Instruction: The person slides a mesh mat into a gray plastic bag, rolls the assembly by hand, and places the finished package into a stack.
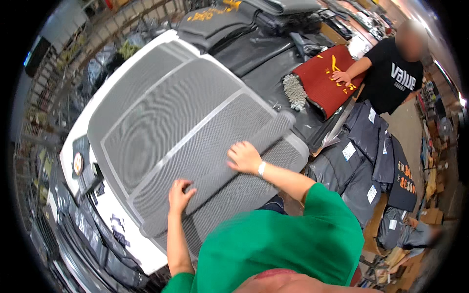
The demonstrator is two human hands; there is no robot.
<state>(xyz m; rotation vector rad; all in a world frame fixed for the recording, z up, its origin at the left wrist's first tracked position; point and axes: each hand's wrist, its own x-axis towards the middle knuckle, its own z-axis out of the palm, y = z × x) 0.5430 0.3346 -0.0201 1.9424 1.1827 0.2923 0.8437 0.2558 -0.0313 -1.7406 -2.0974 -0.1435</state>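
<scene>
A large grey mesh mat [161,112] with pale stripes lies spread in front of me. Its near side is curled into a long roll [215,178] running from lower left to upper right. On the left part of that roll rests my left hand [181,194], thumb apart from the bent fingers. My right hand [244,157] lies palm down over the roll farther right, fingers spread. Neither hand visibly grips anything. Between the roll and my body shows another grey mesh layer [288,154].
Beneath the mats is a white table [71,146]. A person [395,68] at right touches a rolled red mat [322,73]. Black wrapped bundles [347,161] are stacked right of me, dark mats [220,24] lie beyond, and black-wrapped goods [83,234] stand left.
</scene>
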